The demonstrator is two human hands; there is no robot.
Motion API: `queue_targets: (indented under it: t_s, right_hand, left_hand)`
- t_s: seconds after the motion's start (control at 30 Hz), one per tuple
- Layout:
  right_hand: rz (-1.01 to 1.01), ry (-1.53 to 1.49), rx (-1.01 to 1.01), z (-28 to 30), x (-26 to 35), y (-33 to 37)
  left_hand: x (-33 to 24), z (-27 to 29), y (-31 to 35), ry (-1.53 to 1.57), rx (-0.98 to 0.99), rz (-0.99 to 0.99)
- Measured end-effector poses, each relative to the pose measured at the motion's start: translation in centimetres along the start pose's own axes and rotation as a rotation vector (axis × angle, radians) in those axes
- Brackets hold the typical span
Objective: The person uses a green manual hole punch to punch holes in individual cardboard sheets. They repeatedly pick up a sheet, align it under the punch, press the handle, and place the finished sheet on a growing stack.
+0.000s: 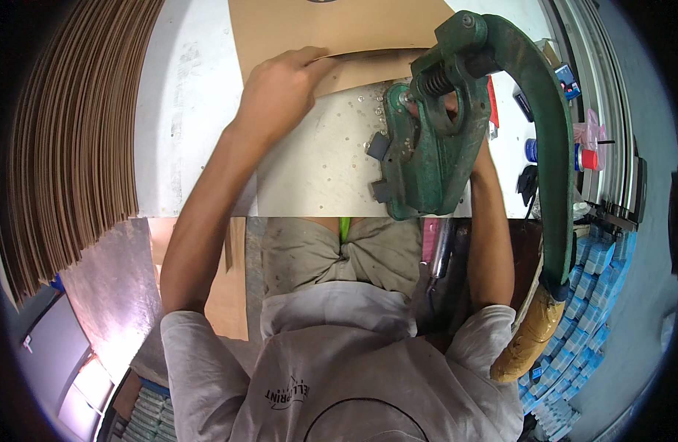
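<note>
A large sheet of brown cardboard (346,29) lies on the white table (199,110) in front of me, its near part bent into a raised flap. My left hand (284,85) grips the flap's left end, fingers curled over its edge. To the right stands a green hand press (442,162) with a spring and a long curved lever. My right hand (451,103) reaches in behind the press, at the sheet's right end. Only bits of its fingers show through the press frame, so its grip is hidden. Small round eyelet-like pieces (361,99) lie scattered beside the press.
A tall stack of brown cardboard sheets (81,132) stands at the left. The press lever ends in a tape-wrapped handle (530,335) near my right elbow. A red-capped blue container (586,158) sits at the table's right. Bundled blue packs (582,309) are piled at lower right.
</note>
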State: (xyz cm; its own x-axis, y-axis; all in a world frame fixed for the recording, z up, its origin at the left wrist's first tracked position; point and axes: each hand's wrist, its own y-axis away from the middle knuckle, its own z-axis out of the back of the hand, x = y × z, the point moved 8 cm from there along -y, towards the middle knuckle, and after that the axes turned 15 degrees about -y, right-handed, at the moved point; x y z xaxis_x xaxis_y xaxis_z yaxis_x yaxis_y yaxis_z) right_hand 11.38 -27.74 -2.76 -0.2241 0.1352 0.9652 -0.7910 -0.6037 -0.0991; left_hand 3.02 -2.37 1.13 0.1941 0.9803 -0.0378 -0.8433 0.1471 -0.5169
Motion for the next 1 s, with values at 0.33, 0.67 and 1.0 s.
queue_targets:
  t_s: [0.33,0.67,1.0]
  right_hand:
    - [-0.343,-0.677,-0.395,0.5,0.1,-0.2]
    - [-0.481,-0.582,-0.468,2.5,-0.6,0.8]
    - [0.206,0.646,0.251,-5.0,22.6,8.0]
  left_hand:
    - [-5.5,-0.8,-3.1,0.210,0.088,0.090]
    - [-8.0,-1.5,-3.5,0.287,0.052,0.099]
    - [-8.3,-1.3,-3.6,0.331,0.042,0.084]
